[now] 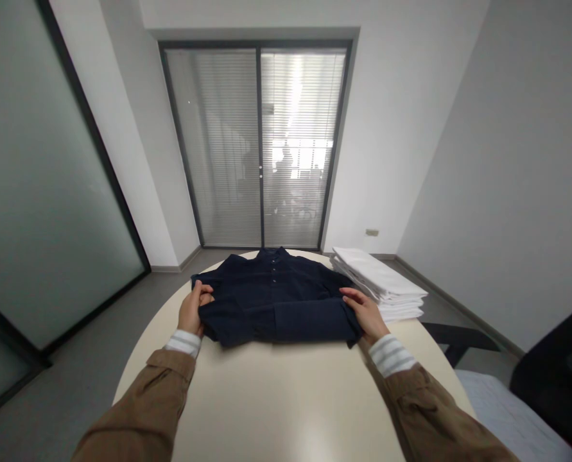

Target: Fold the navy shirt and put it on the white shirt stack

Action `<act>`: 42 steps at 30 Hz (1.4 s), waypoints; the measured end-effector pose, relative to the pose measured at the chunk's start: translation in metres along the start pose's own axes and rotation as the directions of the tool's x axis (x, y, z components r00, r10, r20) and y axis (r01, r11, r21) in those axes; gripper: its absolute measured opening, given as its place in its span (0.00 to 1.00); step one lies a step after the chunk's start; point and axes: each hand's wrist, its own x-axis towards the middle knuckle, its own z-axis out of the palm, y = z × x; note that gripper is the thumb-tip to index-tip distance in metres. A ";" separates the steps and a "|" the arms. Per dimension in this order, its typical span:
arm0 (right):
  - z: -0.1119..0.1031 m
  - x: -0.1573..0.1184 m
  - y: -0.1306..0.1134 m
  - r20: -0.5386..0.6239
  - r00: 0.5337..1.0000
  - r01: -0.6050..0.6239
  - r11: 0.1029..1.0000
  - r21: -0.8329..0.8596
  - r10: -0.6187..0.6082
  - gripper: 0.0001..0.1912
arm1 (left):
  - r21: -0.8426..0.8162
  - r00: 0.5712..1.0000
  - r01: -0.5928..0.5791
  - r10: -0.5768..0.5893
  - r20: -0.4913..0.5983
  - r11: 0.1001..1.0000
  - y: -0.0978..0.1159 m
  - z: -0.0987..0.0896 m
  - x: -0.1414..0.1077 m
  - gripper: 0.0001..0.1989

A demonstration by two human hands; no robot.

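shirt lies on the table, lower part folded over, just beside a white stack. left hand pinches its left edge, fingers curled; right hand grips the right edge, thumb and fingers nearly together.

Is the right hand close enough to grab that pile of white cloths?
Probably yes: the right hand is just beside the pile of white cloths, and nothing seems to block the way. But it's holding the edge of the dark blue shirt, so it would likely need to let go first.
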 end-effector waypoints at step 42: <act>0.005 -0.022 -0.021 0.362 0.891 0.446 0.380 -0.810 -0.275 0.18 | 0.816 0.971 -0.144 0.239 0.007 0.559 -0.025 -0.025 0.017 0.09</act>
